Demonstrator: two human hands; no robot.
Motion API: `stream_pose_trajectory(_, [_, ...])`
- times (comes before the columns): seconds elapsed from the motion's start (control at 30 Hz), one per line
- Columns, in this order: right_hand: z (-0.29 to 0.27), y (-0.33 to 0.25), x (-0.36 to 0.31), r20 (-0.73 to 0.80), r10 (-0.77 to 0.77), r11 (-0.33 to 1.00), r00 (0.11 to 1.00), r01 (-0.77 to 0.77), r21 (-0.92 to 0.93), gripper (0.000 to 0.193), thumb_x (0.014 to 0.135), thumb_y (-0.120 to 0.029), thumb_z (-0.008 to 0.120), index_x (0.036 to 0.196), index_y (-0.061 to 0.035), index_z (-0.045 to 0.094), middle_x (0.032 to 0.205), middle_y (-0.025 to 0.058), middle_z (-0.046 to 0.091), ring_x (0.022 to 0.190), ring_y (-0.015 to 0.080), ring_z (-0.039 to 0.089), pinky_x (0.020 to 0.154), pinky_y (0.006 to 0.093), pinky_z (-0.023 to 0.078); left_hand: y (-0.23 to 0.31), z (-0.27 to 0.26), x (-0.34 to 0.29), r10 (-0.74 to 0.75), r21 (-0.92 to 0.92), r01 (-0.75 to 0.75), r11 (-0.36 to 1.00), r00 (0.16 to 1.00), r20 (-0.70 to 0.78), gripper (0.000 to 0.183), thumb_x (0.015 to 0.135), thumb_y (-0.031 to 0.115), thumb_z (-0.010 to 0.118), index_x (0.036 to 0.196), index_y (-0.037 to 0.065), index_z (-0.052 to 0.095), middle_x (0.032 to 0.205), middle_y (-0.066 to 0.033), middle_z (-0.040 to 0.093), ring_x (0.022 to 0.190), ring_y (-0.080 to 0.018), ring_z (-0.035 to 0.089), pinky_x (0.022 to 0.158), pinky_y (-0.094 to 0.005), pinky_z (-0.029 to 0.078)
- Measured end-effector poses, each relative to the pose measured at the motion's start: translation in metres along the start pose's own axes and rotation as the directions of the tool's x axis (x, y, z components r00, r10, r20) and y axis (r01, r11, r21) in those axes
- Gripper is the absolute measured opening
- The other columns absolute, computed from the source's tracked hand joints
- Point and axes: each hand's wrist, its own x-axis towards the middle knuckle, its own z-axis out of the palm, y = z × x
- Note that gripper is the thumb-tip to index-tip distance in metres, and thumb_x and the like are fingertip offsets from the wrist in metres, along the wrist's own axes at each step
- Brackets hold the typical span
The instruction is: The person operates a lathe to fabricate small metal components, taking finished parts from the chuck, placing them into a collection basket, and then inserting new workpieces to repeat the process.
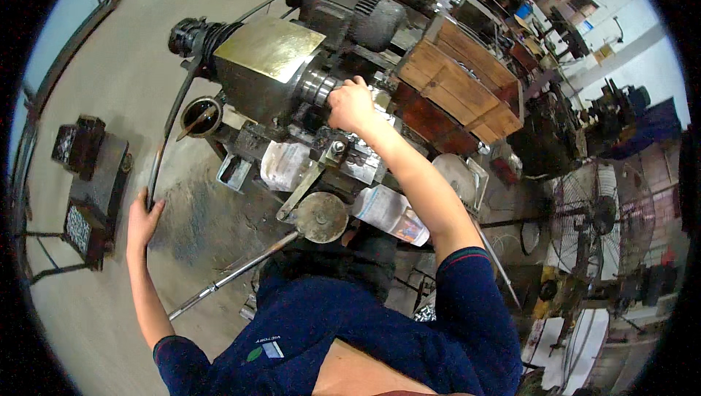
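I stand at a small metal lathe [266,67] with a grey motor [350,12] behind it. My right hand [350,106] is closed around something at the shiny chuck [319,87]; what it grips is hidden by the fingers. My left hand [142,219] reaches out to the left and wraps its fingers on a long dark curved lever bar [169,122] that rises toward the lathe's left end. A round handwheel [321,216] and a long steel rod [230,277] sit just in front of my chest.
A wooden crate [460,78] stands right of the lathe. Crumpled newspaper [387,211] lies on the bed. A dark metal stand [91,184] sits on the concrete floor at left. A pedestal fan [602,221] and cluttered benches fill the right side.
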Motion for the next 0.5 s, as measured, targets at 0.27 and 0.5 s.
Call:
stream_pose_trajectory(0.27, [0.01,0.008,0.004,-0.034,0.054,0.989,0.998,-0.049,0.14,0.022,0.051,-0.025,0.064,0.062,-0.0061,0.066,0.072,0.0126,0.063,0.08,0.0278,0.059,0.08,0.0396,0.04,-0.009,0.002,0.032,0.03,0.6,0.006,0.8,0.998,-0.051,0.025,0.071,0.013,0.06,0.092,-0.001,0.057,0.077,-0.019,0.061,0.072,-0.0351,0.06,0.065,-0.0429,0.048])
stream_pose_trajectory(0.5, [0.005,0.006,0.007,-0.014,0.073,0.984,0.997,-0.07,0.165,0.022,0.05,-0.024,0.064,0.061,-0.0047,0.064,0.071,0.0162,0.062,0.079,0.0292,0.059,0.08,0.0398,0.04,-0.108,-0.056,0.127,0.199,0.793,-0.031,0.609,0.973,-0.114,0.009,0.068,0.007,0.057,0.076,0.003,0.054,0.076,-0.0154,0.059,0.07,-0.0324,0.06,0.063,-0.0403,0.049])
